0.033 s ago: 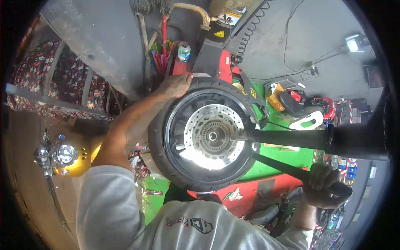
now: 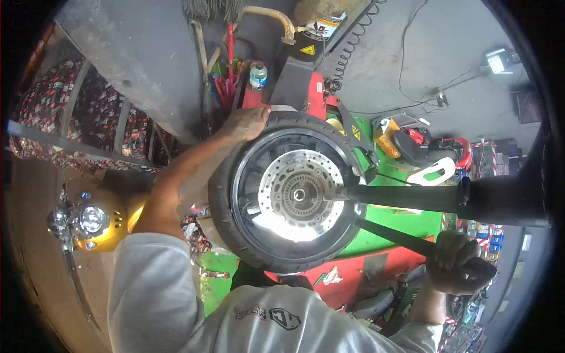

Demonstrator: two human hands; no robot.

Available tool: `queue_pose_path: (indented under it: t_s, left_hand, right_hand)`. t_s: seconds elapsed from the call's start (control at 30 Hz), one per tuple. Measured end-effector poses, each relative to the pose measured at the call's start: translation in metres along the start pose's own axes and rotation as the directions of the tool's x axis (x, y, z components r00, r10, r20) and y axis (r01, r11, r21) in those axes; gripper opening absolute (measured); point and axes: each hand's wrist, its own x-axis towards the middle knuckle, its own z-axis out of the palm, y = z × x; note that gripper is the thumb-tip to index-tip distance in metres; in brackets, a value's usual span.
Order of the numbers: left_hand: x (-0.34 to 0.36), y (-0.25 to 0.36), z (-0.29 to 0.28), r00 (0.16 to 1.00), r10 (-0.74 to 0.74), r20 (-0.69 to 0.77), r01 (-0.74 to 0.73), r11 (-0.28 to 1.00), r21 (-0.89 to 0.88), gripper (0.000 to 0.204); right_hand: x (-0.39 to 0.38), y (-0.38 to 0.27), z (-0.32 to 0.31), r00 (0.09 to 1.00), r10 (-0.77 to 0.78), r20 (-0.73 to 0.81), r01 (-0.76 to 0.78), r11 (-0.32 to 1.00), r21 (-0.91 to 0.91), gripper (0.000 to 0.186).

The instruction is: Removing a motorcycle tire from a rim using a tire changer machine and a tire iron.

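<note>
Wheel (image 2: pixel 300 195) lies flat, face up, at the centre of the view, over the red machine (image 2: pixel 365 272) and green floor (image 2: pixel 387 222). Black tyre (image 2: pixel 221 194) surrounds the rim; a silver brake disc (image 2: pixel 272 194) sits at the middle.

Left hand (image 2: pixel 249 123) rests on the upper left edge of the tyre; whether its fingers are clamped there cannot be told. Right hand (image 2: pixel 461 263) is closed firmly round the handle end of a dark lever (image 2: pixel 395 235). The lever's far end meets the wheel's right edge, just below a black machine arm (image 2: pixel 406 196), whose tip overlaps the disc in this view.

Markings noted: grey shirt (image 2: pixel 156 288) bears a dark angular emblem (image 2: pixel 284 318) with red and dark lettering beside it. Black tank (image 2: pixel 305 39) carries a yellow warning triangle (image 2: pixel 308 50) and a white printed label (image 2: pixel 325 27). Bottle (image 2: pixel 258 77), standing on red metalwork, has a blue and white label. Further yellow stickers (image 2: pixel 356 130) mark a dark bracket right of the tyre. Wrapped tyres (image 2: pixel 44 106) on the left rack show repeated red, white and black print, too small to read
</note>
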Motion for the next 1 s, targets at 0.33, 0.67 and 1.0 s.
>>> queue_pose_path:
  t_s: [0.33,0.67,1.0]
  left_hand:
    - [0.023,-0.014,0.027,0.995,0.095,0.011,-0.095,0.991,0.095,0.057]
    - [-0.002,0.107,-0.049,0.814,-0.156,-0.56,-0.103,0.91,-0.403,0.039]
    - [-0.153,0.472,-0.109,0.135,0.661,-0.738,-0.689,0.598,0.41,0.042]
  right_hand:
    - [0.001,0.001,0.01,0.983,0.169,0.069,-0.178,0.974,0.138,0.069]
    - [0.008,0.012,-0.018,0.995,0.101,-0.009,-0.1,0.993,0.065,0.083]
    - [0.0,-0.001,-0.077,0.896,-0.209,0.391,0.237,0.971,-0.024,0.054]
